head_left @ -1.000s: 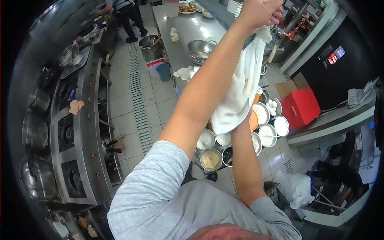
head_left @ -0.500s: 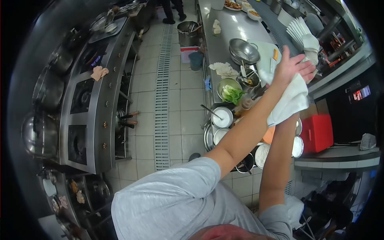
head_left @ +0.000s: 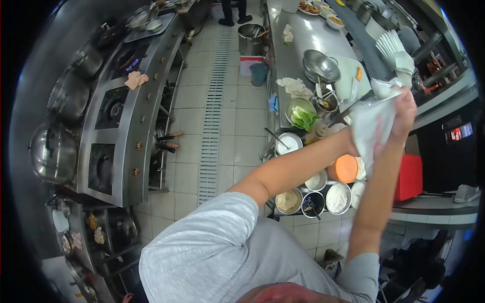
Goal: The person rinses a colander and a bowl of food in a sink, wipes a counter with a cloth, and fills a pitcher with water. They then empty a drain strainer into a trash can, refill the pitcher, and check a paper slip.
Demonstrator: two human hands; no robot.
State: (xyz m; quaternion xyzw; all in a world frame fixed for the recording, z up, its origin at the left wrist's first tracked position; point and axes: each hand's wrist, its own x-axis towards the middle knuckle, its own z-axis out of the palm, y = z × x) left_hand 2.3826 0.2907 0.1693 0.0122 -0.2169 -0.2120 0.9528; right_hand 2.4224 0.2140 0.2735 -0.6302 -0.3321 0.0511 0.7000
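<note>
A white cloth [head_left: 369,123] is draped over my left hand at the right of the view. The cloth covers the left palm and fingers; the left wrist [head_left: 348,141] leads in under it. My right hand [head_left: 405,112] is closed on the cloth's right side, pressed against the covered hand. Just left of the hands, a knife [head_left: 354,87] with an orange handle lies on a pale cutting board [head_left: 339,76]. Below the left forearm, several tubs stand close together, including an orange-lidded one [head_left: 345,168] and one of white powder [head_left: 338,197].
Green leaves [head_left: 304,118] sit in a bowl beside metal bowls [head_left: 322,66] on the steel counter [head_left: 303,30]. At left is a stove [head_left: 108,136] with a small flame at one burner. A person's legs [head_left: 235,10] show at the far aisle. A red box [head_left: 409,177] stands at right.
The cloth has moved from my left wrist onto my left hand, covering its fingers, which were spread in view before. My right hand now shows, gripping the cloth. The view has shifted slightly.
</note>
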